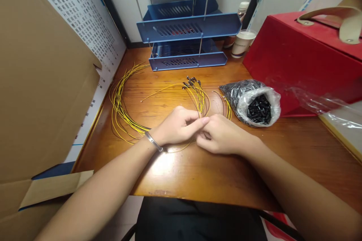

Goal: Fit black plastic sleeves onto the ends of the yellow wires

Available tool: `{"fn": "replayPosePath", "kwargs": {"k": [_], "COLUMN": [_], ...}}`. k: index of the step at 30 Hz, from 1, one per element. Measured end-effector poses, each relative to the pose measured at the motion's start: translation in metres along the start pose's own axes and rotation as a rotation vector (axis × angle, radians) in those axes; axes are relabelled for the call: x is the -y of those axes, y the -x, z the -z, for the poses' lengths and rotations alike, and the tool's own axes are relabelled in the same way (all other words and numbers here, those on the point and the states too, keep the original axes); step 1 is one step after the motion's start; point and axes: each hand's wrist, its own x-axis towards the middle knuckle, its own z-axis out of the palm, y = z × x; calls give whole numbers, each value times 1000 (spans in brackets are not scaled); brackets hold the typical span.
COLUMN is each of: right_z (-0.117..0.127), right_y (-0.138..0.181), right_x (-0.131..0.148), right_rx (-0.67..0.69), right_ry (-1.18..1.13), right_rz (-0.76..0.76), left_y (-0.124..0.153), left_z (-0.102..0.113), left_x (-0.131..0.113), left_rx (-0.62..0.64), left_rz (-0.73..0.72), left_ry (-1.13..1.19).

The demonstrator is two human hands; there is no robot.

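Note:
My left hand (181, 126), with a metal bangle on its wrist, is closed at the middle of the desk, its thumb pressed against its fingers. A thin yellow wire (181, 148) curves below it and up to where the hands meet. My right hand (222, 133) is curled closed, touching the left thumb tip; its fingers hide what they grip. Just beyond lies a bundle of yellow and black wires (201, 98) with small black ends (192, 82). More yellow wires (120, 101) lie in a large coil to the left, partly behind the left hand.
An open plastic bag of small black parts (258, 110) lies to the right, by a few short yellow wires (227, 109). Behind stand a blue tiered tray (188, 62), a paper cup (240, 47) and a red box (285, 60). Cardboard (42, 83) walls the left side.

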Motion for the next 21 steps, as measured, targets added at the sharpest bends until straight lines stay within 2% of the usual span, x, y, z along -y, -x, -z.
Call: {"fn": "replayPosePath", "kwargs": {"k": [2, 6, 8, 14, 17, 21], "right_z": [-1, -2, -2, 0, -1, -2], "right_y": [-1, -2, -2, -1, -1, 0], "right_x": [1, 2, 2, 0, -1, -2], "right_rx": [4, 47, 62, 36, 45, 45], "right_ry": [1, -10, -17, 11, 11, 6], "right_rz": [-14, -1, 5, -16, -22, -11], "left_y": [-1, -5, -6, -4, -1, 2], "left_z": [-1, -4, -4, -2, -2, -3], "left_x": [-2, -5, -4, -2, -1, 1], "left_rx": [-47, -216, -234, -55, -21, 33], "left_rz": [3, 68, 110, 128, 91, 30], "left_ry": [73, 274, 304, 224, 243, 70]}}
